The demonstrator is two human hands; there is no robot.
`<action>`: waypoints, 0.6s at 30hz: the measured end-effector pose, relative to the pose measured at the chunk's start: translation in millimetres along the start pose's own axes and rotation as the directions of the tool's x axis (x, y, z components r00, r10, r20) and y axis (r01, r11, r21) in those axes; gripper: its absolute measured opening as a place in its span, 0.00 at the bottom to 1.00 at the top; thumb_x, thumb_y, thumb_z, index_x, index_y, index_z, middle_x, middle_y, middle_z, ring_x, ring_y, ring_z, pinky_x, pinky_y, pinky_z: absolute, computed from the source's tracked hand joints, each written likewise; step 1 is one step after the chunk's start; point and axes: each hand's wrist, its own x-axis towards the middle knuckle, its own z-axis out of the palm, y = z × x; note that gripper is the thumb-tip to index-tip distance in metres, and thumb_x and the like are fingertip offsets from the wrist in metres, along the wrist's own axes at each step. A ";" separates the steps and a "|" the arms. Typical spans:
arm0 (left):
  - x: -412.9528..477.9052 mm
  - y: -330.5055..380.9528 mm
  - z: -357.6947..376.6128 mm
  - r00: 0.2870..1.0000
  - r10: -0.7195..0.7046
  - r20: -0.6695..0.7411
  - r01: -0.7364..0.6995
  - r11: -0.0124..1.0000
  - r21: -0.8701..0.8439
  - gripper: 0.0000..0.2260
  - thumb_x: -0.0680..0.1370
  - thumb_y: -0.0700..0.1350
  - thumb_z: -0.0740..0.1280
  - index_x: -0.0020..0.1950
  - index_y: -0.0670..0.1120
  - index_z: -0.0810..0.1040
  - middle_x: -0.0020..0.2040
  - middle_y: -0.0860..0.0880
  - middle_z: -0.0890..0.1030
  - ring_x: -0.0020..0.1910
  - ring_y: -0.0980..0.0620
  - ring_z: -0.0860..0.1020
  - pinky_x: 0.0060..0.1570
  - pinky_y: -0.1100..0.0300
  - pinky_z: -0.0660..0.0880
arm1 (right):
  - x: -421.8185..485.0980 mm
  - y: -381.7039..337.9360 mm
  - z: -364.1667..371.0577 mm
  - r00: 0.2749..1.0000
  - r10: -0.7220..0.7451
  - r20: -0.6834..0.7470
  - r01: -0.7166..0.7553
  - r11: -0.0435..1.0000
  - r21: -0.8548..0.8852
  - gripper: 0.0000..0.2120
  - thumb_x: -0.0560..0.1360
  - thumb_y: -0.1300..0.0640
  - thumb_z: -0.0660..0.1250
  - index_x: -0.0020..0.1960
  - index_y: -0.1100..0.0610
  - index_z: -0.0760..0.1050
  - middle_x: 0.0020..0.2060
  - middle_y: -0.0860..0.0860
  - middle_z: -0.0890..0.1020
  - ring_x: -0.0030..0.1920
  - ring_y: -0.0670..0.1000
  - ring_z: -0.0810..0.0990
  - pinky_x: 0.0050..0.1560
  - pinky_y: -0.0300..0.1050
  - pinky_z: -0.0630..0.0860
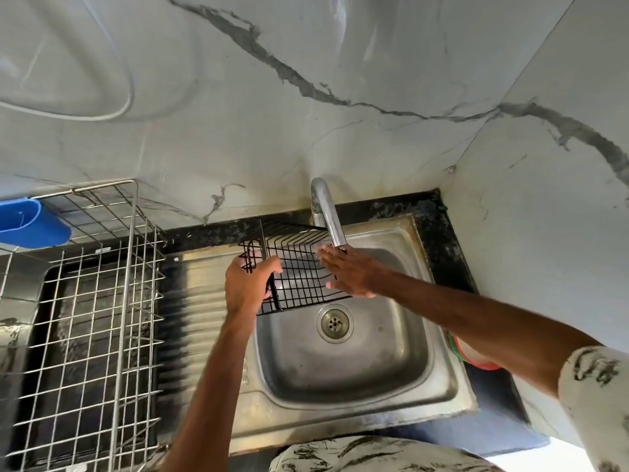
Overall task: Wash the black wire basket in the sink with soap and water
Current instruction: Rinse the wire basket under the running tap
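black wire basket [299,277] hangs above the back left corner of the sink [391,352], clear of the basin floor, with its long axis running left to right between the two hands.

nearest the camera, a pale patterned sleeve [592,386] covers the right upper arm, and both bare forearms reach forward over the basin. the steel bowl is dull and scuffed, with a round perforated drain [335,323] just below the basket.

the left hand [246,287] has its fingers curled round the basket's left end and carries it. the right hand [347,274] lies flat with straight fingers against the right end, holding nothing. the basket is tilted, its far edge raised toward the tap [326,212], a curved chrome spout whose mouth sits right at the right hand's fingertips. i cannot tell whether water is running, and no soap shows. my guess is that the next move depends on this: the right hand is nearer the spout, so the left must swing the thin, coated grid under it.

left of the bowl is a ribbed draining board [200,301], then a bright steel wire rack [95,318] with a blue plastic tub [30,223] hooked on it. behind runs a speckled black worktop [452,240] and a glossy grey-veined marble wall [306,97].
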 end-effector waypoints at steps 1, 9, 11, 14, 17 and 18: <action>1.1 -2.4 0.6 0.999 0.016 -0.035 -0.015 1.000 0.007 0.46 0.56 0.59 0.74 0.73 0.44 0.72 0.61 0.45 0.83 0.50 0.44 0.86 0.46 0.53 0.81 | -1.5 -1.7 5.0 1.000 -0.027 0.015 0.027 1.000 0.009 0.34 0.84 0.38 0.41 0.82 0.58 0.45 0.81 0.57 0.45 0.81 0.56 0.42 0.77 0.55 0.35; -5.3 -15.2 7.4 0.979 0.147 -0.144 -0.128 0.983 0.131 0.22 0.61 0.63 0.74 0.51 0.56 0.79 0.49 0.54 0.84 0.51 0.46 0.83 0.60 0.39 0.79 | -13.5 0.4 0.7 0.972 -0.211 0.104 0.208 0.977 0.043 0.37 0.81 0.35 0.34 0.82 0.57 0.44 0.81 0.55 0.46 0.81 0.53 0.43 0.80 0.57 0.40; 11.0 -29.6 7.3 0.982 0.139 -0.130 -0.129 0.988 0.086 0.15 0.61 0.63 0.74 0.43 0.60 0.77 0.45 0.52 0.86 0.47 0.43 0.86 0.54 0.36 0.80 | -7.0 12.5 -12.4 0.992 -0.109 0.061 0.108 0.994 0.019 0.34 0.84 0.38 0.41 0.82 0.58 0.43 0.81 0.56 0.44 0.81 0.54 0.42 0.79 0.53 0.38; 14.2 -30.8 9.3 0.970 0.196 -0.144 -0.186 0.980 0.075 0.11 0.62 0.62 0.74 0.42 0.65 0.80 0.43 0.53 0.86 0.45 0.41 0.86 0.52 0.34 0.81 | 6.4 19.5 -21.6 0.998 -0.039 0.042 0.039 0.999 -0.005 0.33 0.83 0.38 0.42 0.82 0.57 0.48 0.81 0.58 0.48 0.81 0.57 0.47 0.72 0.53 0.35; 14.6 -30.4 9.6 0.954 0.249 -0.167 -0.238 0.968 0.083 0.25 0.62 0.64 0.74 0.56 0.57 0.81 0.49 0.54 0.85 0.48 0.42 0.86 0.56 0.38 0.80 | 7.4 11.7 -17.2 0.999 -0.042 0.030 0.043 0.998 -0.037 0.31 0.85 0.38 0.43 0.82 0.55 0.51 0.81 0.57 0.47 0.81 0.57 0.47 0.72 0.55 0.34; 13.7 -29.5 10.9 0.949 0.261 -0.175 -0.247 0.964 0.096 0.30 0.62 0.65 0.73 0.60 0.53 0.80 0.50 0.53 0.85 0.49 0.44 0.86 0.58 0.40 0.80 | 4.4 8.1 -13.5 0.998 -0.040 0.044 0.041 0.999 -0.014 0.32 0.85 0.38 0.41 0.82 0.56 0.49 0.81 0.56 0.45 0.81 0.56 0.45 0.73 0.54 0.34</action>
